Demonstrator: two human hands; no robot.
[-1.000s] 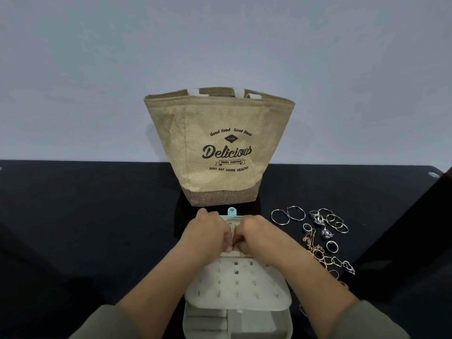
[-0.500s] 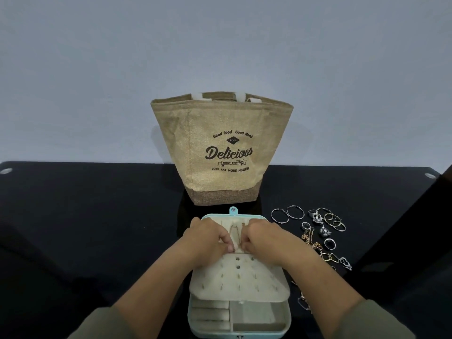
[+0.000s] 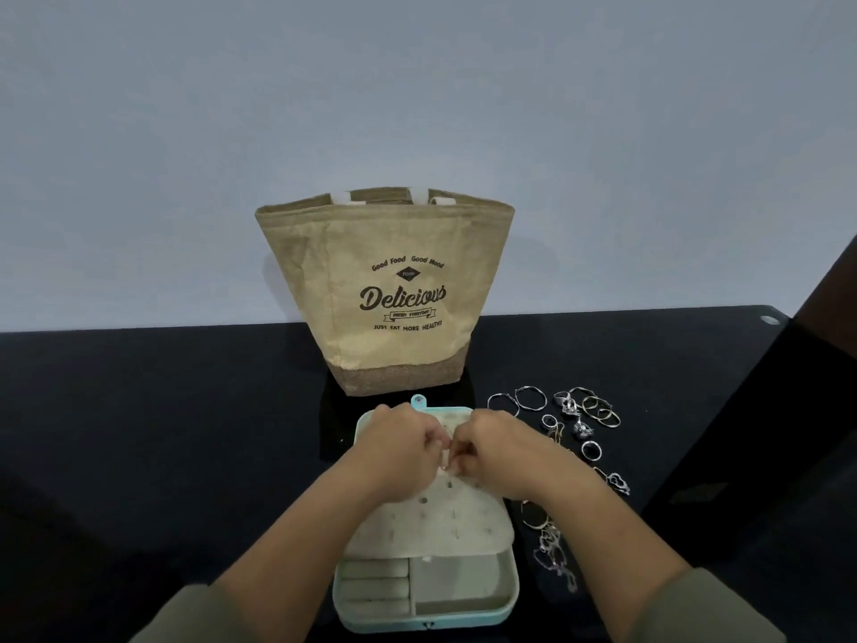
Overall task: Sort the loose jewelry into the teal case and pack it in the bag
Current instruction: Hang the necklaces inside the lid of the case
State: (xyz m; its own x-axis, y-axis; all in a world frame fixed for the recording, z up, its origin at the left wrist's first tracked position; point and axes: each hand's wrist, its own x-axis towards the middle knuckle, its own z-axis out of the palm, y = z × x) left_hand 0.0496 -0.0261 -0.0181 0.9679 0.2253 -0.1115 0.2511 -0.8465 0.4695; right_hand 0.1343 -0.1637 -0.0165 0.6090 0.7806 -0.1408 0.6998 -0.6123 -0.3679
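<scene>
Plain grey wall (image 3: 417, 85) is filling the background, and a glossy black counter (image 3: 185, 433) is running beneath it. A burlap bag (image 3: 385, 290) is standing upright at the back with its mouth open. Just in front of it the teal case (image 3: 463, 614) is lying open, its cream perforated panel (image 3: 431, 522) sloping over the tray. The ring rolls (image 3: 373, 587) and a bare compartment (image 3: 459, 582) are showing at the near end.

The left hand (image 3: 399, 450) and right hand (image 3: 501, 452) are meeting over the top of that panel with their fingers curled in. Between them they are pinching a small gold piece (image 3: 446, 461), too tiny for me to name. It looks as if they are fitting it into one of the holes.

The loose jewelry (image 3: 575, 420) is lying to the right of the case: thin hoops (image 3: 514, 401), rings, and a tangle of chains (image 3: 552, 545) nearer the person.

To my eye all of it is feather-light, hard and slippery against that polished top. The rings and hoops are likely wanting a fingertip pinch on the rim, or a slide to the edge first. The chains are looking limp and prone to snagging one another, so lifting one by its clasp or end seems wiser than scooping. The case itself is looking rigid and light. Once shut, it should be easy to grip by its two long sides.
</scene>
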